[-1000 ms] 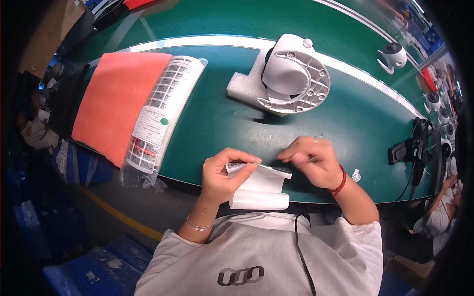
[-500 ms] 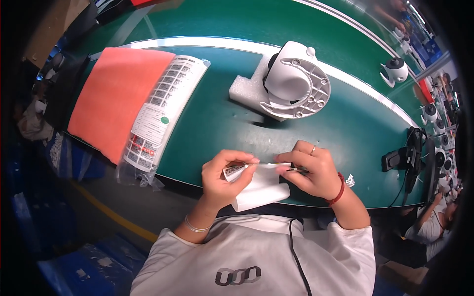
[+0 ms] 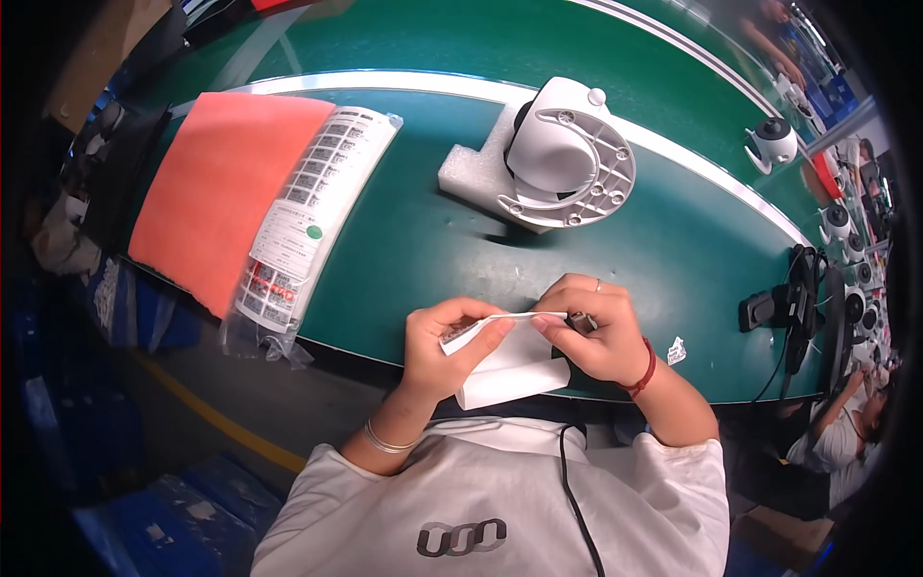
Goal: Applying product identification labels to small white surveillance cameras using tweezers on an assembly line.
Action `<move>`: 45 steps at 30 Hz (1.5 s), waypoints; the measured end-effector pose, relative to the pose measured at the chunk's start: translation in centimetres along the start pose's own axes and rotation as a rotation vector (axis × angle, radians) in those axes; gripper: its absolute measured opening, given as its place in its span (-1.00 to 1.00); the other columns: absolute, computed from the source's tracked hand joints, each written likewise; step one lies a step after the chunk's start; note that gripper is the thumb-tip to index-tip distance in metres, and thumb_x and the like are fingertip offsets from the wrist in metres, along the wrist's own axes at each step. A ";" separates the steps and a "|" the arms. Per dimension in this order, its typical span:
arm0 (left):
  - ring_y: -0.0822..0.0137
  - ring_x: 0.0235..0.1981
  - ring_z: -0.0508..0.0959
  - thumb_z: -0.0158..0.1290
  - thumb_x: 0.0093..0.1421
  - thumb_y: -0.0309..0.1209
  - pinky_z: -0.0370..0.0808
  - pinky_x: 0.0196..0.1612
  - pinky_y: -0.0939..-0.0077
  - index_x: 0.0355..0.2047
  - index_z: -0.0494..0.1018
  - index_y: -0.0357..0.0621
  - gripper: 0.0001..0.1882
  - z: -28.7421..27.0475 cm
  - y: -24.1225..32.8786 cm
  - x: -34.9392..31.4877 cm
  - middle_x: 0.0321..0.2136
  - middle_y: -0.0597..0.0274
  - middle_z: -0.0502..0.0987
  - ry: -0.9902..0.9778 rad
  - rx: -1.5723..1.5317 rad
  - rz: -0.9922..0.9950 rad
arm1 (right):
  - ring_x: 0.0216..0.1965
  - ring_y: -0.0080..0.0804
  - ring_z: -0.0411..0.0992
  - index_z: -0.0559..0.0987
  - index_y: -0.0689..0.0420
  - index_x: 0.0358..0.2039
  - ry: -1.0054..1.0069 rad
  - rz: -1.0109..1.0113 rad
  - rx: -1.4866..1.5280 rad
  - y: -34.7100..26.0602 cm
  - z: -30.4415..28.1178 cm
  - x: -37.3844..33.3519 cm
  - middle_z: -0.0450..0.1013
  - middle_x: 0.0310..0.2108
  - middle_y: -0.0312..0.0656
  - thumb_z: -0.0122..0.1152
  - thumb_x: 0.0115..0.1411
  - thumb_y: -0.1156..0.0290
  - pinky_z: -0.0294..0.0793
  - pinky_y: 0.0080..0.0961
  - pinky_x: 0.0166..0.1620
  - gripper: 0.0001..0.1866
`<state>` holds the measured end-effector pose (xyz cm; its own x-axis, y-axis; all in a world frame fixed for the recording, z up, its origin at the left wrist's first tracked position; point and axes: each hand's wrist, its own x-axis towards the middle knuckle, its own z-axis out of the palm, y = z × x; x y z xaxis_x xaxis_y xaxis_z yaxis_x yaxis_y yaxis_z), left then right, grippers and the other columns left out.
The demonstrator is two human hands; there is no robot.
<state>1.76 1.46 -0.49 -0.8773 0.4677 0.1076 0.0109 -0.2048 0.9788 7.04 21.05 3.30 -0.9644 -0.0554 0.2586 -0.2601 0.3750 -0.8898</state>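
Paper (image 3: pixel 510 363), at lower centre of the frame, is pinched along its top edge between thumb and finger of both left hand (image 3: pixel 444 348) and right hand (image 3: pixel 601 332). Handling looks underway, with no piece visibly parted from it; white device (image 3: pixel 558 159), upper centre, lies against foam (image 3: pixel 471 179), untouched. Clear bag (image 3: pixel 258 344), at left, holds printed label sheets (image 3: pixel 288 231).

The hands (image 3: pixel 608 334) partly hide the white sheet's edges (image 3: pixel 514 352).
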 end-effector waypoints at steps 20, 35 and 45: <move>0.35 -0.27 0.63 0.19 0.03 -0.68 0.54 -0.18 0.55 -0.30 0.58 -0.29 -0.81 -0.1 -0.3 0.5 -0.33 0.11 0.63 0.016 0.218 0.268 | -0.59 -0.55 0.20 0.54 0.30 -0.55 0.490 -0.009 -0.204 -0.1 -4.2 -2.2 0.33 -0.55 -0.23 -0.08 0.31 0.28 0.12 -0.60 -0.53 -0.59; 0.38 -0.27 0.65 0.19 0.05 -0.69 0.56 -0.21 0.58 -0.15 0.40 -0.29 -0.66 0.6 -0.6 0.0 -0.32 0.08 0.65 0.048 0.178 0.130 | -0.32 -0.33 0.56 0.63 0.25 -0.26 0.050 -0.137 -0.287 -5.7 -1.3 -1.1 0.54 -0.26 -0.09 0.42 -0.09 0.62 0.54 -0.55 -0.29 -0.69; 0.39 -0.27 0.64 0.18 0.05 -0.71 0.54 -0.19 0.61 -0.13 0.34 -0.33 -0.63 0.4 -1.0 -0.1 -0.33 0.03 0.65 0.015 0.381 0.337 | -0.37 -0.30 0.57 0.63 0.28 -0.36 0.071 -0.049 -0.192 -5.2 -1.1 -0.6 0.59 -0.39 -0.10 0.31 -0.02 0.67 0.52 -0.57 -0.28 -0.84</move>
<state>2.08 1.95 -1.39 -0.8013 0.4170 0.4290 0.4666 -0.0131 0.8843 9.03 20.15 8.23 -0.9433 -0.0156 0.3316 -0.2864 0.5430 -0.7894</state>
